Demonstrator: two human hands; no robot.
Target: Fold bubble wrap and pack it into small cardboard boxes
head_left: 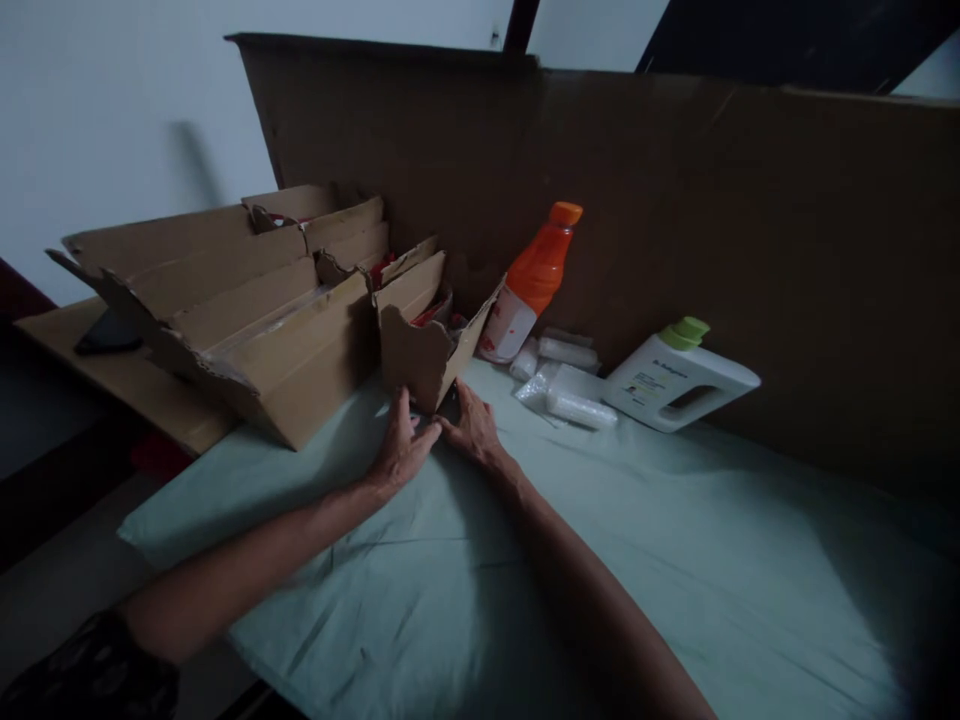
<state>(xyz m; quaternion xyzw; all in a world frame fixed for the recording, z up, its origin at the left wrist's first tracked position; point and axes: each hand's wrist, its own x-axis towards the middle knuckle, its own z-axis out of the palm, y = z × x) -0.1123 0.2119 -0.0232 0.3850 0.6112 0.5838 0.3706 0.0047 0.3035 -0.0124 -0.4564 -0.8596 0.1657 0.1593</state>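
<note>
A small open cardboard box point(417, 357) with a torn, wavy front edge stands in front of me; bits of red show inside it. My left hand point(403, 440) rests at the foot of its front face, fingers stretched and thumb apart. At the lower right corner of the box, my right hand point(472, 425) touches the side with its fingers extended and its thumb reaching toward the left one. Neither hand is wrapped round anything that I can see. The undersides of the fingers are partly hidden.
Larger cardboard compartments point(322, 345) stand left of the small box. An orange-topped bottle point(536, 275) leans behind it, beside bubble-wrapped packets point(577, 400). A white jug with a green cap point(667, 385) stands tilted against the cardboard wall point(750, 240). Pale green cloth point(600, 520) covers the table.
</note>
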